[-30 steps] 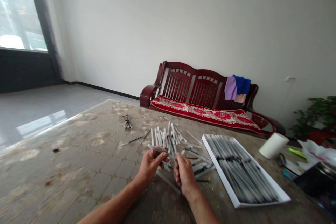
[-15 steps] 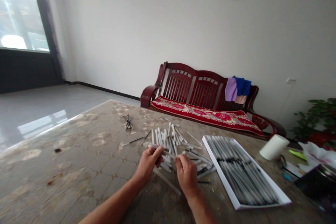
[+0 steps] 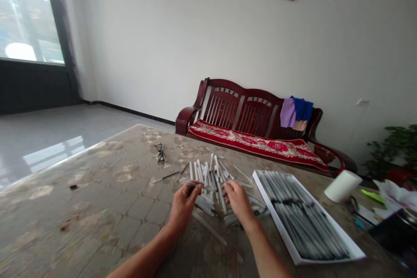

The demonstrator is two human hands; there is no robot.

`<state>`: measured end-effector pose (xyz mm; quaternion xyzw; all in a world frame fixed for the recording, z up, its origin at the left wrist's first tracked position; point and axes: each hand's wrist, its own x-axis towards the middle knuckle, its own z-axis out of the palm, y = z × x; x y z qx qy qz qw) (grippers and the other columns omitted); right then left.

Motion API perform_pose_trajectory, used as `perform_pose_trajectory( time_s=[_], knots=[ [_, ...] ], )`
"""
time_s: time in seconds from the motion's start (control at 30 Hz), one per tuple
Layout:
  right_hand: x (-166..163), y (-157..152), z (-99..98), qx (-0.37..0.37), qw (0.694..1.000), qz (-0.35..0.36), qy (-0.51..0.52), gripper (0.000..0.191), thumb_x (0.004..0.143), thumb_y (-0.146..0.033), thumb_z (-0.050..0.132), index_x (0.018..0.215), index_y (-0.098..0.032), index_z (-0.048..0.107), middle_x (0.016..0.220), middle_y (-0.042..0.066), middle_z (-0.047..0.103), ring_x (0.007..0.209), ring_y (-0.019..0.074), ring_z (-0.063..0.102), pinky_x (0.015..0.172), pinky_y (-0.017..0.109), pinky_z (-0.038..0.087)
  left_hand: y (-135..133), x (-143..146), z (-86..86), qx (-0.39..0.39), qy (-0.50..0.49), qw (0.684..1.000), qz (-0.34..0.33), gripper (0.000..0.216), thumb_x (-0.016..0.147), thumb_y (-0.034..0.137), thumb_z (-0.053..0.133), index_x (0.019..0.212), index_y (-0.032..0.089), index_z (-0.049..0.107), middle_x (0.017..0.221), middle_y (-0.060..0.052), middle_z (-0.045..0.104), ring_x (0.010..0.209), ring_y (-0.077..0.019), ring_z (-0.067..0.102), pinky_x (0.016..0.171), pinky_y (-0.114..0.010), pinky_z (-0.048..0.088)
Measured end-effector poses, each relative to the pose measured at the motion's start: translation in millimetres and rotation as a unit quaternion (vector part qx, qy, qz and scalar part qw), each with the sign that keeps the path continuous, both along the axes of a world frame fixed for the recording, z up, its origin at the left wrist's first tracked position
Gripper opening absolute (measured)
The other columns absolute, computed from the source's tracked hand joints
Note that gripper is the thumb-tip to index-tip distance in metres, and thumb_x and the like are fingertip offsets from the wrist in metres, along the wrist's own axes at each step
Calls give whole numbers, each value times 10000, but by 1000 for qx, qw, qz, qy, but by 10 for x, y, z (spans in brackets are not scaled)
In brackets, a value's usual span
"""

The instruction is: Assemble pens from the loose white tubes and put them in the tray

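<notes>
My left hand is closed on a slim, pale pen, which points to the right across the pile. Over the right side of the pile is my right hand, fingers loosely bent and apart, with nothing visible in it. Between and beyond both hands lies a loose heap of white and clear pen parts, some with dark tips. A long translucent tube lies on the table in front of the hands. To the right, a white box holds rows of grey pens with black middles.
Eyeglasses lie beyond my left hand on the patterned tabletop. A white paper roll and a dark object stand right of the box. A wooden bench is behind the table.
My right hand has come away from the pen and moved right and slightly up, over the pile. My left hand still holds the pen, nearly in place.
</notes>
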<state>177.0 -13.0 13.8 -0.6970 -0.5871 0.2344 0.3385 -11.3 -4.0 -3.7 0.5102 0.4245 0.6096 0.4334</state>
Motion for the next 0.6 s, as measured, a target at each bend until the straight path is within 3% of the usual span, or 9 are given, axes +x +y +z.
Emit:
perform_pose_trajectory(
  time_s=[0.03,0.13,0.33,0.6],
  knots=[
    [78,108,47,14,993,-17,-112,242,926,-322,433,911,-216,651,783,7,708,642,141,658,567,217,432,21,-7,-13,-2,10,1000,18,290,710,487,712,748,199,719,611,-6,634,627,-181,572,605,-248,439],
    [213,421,128,18,972,-45,-232,219,876,-171,518,1005,-231,684,984,61,727,910,193,677,709,246,433,70,-16,-55,-8,39,998,44,264,721,471,707,743,209,719,622,-1,649,620,-181,572,607,-243,424],
    [136,768,10,-21,948,-30,-317,169,847,-159,604,968,-207,712,1061,112,704,987,225,660,753,273,423,96,-59,-60,-6,85,994,62,228,764,438,669,754,215,712,660,-11,686,655,-194,606,648,-248,432],
    [134,781,-55,-51,939,-34,-339,232,867,-119,546,1053,-167,676,1043,146,712,975,250,677,734,302,440,82,-44,5,2,54,998,29,233,738,431,680,706,201,695,637,-19,679,642,-194,610,627,-248,446]
  ],
)
